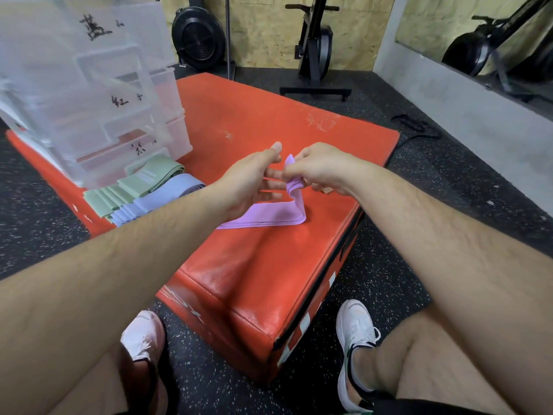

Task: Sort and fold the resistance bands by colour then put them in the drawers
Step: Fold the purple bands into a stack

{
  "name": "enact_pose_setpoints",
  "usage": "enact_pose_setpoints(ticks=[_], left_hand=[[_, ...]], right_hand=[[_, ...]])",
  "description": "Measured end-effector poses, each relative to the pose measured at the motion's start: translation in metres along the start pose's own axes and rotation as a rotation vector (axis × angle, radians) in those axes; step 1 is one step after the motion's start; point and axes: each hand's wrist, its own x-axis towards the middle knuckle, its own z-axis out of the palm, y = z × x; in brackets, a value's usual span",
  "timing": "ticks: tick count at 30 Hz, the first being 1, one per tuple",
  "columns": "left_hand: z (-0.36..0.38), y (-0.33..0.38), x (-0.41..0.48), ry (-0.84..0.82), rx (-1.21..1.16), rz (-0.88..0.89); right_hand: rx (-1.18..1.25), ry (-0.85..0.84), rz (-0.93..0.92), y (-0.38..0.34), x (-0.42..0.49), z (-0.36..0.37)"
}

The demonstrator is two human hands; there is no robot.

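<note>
A pink-purple resistance band (269, 215) lies partly on the red padded box (269, 265), one end lifted and bunched between both hands. My right hand (320, 169) pinches the folded end of the band. My left hand (251, 181) touches the same end with its fingers spread under it and the thumb up. Folded green bands (140, 182) and light blue bands (158, 202) lie in a pile to the left, at the foot of a clear plastic drawer unit (98, 109) with handwritten labels.
The red box stands on black speckled rubber floor (404, 181). Gym machines (314, 46) stand at the back against a wooden wall. My white shoes (356, 330) rest on the floor beside the box's near corner.
</note>
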Motion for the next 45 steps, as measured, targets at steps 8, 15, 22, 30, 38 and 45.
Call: enact_pose_setpoints(ticks=[8,15,22,30,38,45], left_hand=[[-0.035,-0.005,-0.004,0.163,0.204,0.011],[-0.055,-0.020,-0.001,0.344,0.500,0.029],[-0.073,-0.035,0.000,0.398,0.871,0.108],[-0.075,-0.053,-0.004,0.298,1.441,0.214],[-0.061,-0.052,-0.006,-0.010,1.324,0.169],[-0.065,-0.054,-0.004,-0.030,1.418,0.289]], right_hand=[[0.066,-0.218,-0.135,-0.011,-0.001,0.015],[-0.316,-0.080,-0.240,0.024,0.027,0.031],[-0.478,-0.069,-0.190,0.043,0.034,0.046],[-0.373,-0.064,-0.041,0.035,0.032,0.053],[-0.255,-0.067,-0.189,0.041,0.023,0.053],[-0.311,-0.032,-0.348,0.050,0.009,0.048]])
